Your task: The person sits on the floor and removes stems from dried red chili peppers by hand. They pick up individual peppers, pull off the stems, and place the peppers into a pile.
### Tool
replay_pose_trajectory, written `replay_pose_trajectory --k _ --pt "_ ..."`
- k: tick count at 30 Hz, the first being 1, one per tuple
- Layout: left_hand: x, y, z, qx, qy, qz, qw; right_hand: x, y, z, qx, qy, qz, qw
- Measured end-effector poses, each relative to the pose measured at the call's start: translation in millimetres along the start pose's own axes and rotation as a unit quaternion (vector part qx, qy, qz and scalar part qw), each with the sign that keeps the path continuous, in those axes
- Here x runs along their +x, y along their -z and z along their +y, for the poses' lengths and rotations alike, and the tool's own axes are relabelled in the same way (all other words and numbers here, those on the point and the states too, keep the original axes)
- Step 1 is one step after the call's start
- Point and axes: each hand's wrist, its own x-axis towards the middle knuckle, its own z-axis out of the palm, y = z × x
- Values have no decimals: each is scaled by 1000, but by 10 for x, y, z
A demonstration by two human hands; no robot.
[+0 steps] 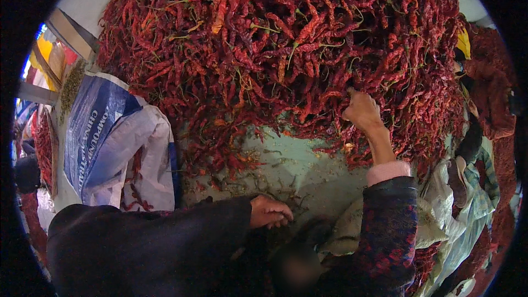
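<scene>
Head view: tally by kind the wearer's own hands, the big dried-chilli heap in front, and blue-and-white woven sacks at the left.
Wearer's hands: 2 (left hand, right hand)
Big dried red chilli heap in front: 1, its chillies too many to count
Blue-and-white woven sack: 1
Total: 4

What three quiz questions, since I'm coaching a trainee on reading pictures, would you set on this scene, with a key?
1. Which of the person's hands is at the pile of dried red chillies?
2. True or false: the blue-and-white sack lies on the left side of the picture.
3. What colour is the cuff nearest the chillies? (a) green (b) pink (c) yellow

Key:
1. The right hand.
2. True.
3. b, pink.
</scene>
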Motion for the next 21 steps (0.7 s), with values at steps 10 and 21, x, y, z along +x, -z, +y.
replay_pose_trajectory --k 10,21 --pt "256 -22 97 31 -62 -52 996 -504 -335 313 -22 -65 -36 997" --pt "59 -74 110 29 -51 22 998 -948 -855 -220 23 -20 -75 997"
